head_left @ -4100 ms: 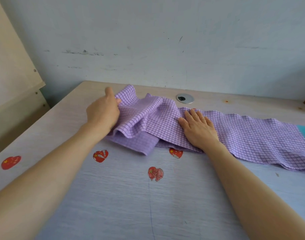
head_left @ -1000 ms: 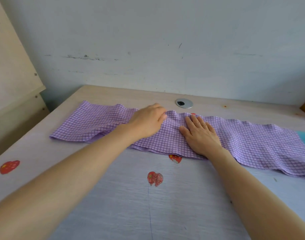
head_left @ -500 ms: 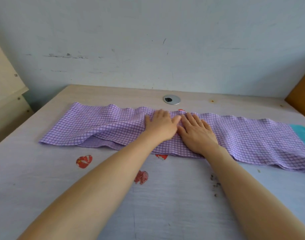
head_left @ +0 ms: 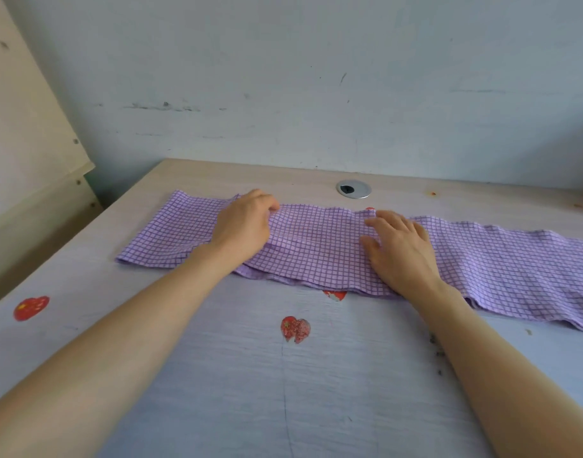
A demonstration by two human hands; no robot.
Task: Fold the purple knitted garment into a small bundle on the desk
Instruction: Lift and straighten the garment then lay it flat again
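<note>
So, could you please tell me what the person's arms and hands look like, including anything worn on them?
Both forearms are bare as far as the frame shows, with no sleeves in view. The left hand and the right hand wear no gloves, and no rings, watch or bracelets are visible. No markings show on either arm.

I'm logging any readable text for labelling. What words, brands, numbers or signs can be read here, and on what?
None can be read. The purple garment shows only a grid pattern.
The red heart stickers on the desk carry small marks too blurred to read.
The metal grommet bears no lettering.
</note>
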